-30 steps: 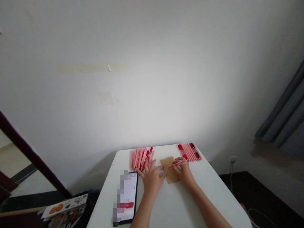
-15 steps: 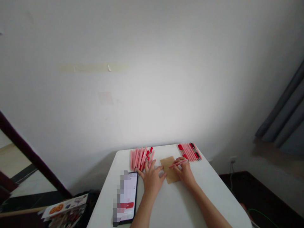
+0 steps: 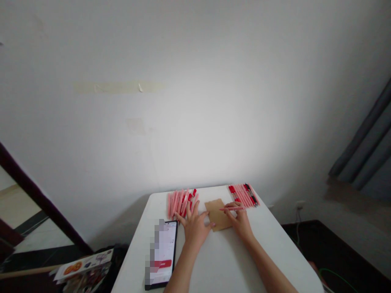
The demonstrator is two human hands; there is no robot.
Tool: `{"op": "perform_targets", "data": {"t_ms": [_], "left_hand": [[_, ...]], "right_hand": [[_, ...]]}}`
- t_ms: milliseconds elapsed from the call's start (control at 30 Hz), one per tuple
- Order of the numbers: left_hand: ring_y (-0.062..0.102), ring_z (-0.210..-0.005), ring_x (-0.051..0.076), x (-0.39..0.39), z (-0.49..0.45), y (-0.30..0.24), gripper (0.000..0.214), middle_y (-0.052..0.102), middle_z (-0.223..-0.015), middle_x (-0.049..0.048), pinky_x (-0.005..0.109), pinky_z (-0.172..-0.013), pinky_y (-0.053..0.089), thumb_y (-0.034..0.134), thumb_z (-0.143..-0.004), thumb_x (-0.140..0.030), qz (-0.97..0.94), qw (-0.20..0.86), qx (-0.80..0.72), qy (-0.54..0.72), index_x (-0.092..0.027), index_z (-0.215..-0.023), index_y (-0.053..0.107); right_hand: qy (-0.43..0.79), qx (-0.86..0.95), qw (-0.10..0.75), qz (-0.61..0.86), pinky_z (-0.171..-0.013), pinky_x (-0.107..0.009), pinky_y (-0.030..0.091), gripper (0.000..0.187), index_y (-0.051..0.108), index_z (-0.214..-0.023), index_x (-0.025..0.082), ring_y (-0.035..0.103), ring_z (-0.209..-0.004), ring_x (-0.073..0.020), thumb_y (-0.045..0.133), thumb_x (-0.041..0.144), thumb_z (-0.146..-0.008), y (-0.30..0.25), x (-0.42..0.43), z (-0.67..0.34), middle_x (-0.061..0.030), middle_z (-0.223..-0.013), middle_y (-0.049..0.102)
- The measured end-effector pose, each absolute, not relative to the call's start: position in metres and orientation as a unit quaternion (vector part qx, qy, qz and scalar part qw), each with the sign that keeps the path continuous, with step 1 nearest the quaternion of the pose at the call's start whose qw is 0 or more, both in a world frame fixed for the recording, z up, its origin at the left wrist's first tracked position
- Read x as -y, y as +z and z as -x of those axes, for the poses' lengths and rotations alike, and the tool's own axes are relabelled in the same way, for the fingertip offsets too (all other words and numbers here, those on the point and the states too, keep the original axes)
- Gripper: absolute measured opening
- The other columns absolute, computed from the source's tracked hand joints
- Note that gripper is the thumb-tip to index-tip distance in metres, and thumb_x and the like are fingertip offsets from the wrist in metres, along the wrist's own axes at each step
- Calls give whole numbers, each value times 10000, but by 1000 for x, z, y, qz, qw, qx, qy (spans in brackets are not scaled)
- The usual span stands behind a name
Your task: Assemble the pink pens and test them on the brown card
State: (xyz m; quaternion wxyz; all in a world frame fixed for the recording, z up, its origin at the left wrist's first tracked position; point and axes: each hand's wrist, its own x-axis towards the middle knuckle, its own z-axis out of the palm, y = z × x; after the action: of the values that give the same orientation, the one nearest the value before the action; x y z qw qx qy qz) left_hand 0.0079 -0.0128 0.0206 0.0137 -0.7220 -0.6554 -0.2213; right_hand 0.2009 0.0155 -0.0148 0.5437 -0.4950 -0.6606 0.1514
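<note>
My right hand [image 3: 241,221] is closed round a pink pen [image 3: 232,208], holding it over the far right part of a brown card [image 3: 217,216] that lies flat on the white table [image 3: 220,260]. My left hand [image 3: 194,226] lies flat and open on the table, fingers spread, its thumb touching the card's left edge. Just beyond the left hand's fingertips is a pile of several pink and red pens [image 3: 181,202]. A second row of pink, red and black pens [image 3: 243,194] lies beyond the right hand.
A phone [image 3: 161,254] with a lit screen lies left of my left forearm near the table's left edge. A printed box [image 3: 81,266] sits low at the left, off the table. A white wall rises behind; grey curtains [image 3: 366,146] hang at the right.
The pen in my right hand has turned more level and shifted slightly right. The card has slid a little away from me. My left hand stays flat.
</note>
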Motion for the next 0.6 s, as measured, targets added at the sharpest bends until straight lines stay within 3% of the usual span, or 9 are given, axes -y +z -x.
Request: {"op": "perform_targets", "data": {"t_ms": [200,600], "left_hand": [[189,-1393,380,-2,-7,25,287,423,-1450,-35,768,-1026,-8,621,-734,-526,719,39,664,-203,-447,-1005,673],[151,-1412,374,-28,-3,23,357,342,-1504,-44,774,-1015,-50,533,-808,-478,716,40,675,-176,-470,-1162,580]], "right_hand": [[152,660,538,501,-855,-425,431,319,725,-866,235,560,-936,-256,526,485,-850,-14,-14,-201,-90,-906,677],[149,645,546,513,-900,-444,411,330,719,-829,233,557,-954,-262,544,513,-830,-9,-11,-199,-89,-899,687]]}}
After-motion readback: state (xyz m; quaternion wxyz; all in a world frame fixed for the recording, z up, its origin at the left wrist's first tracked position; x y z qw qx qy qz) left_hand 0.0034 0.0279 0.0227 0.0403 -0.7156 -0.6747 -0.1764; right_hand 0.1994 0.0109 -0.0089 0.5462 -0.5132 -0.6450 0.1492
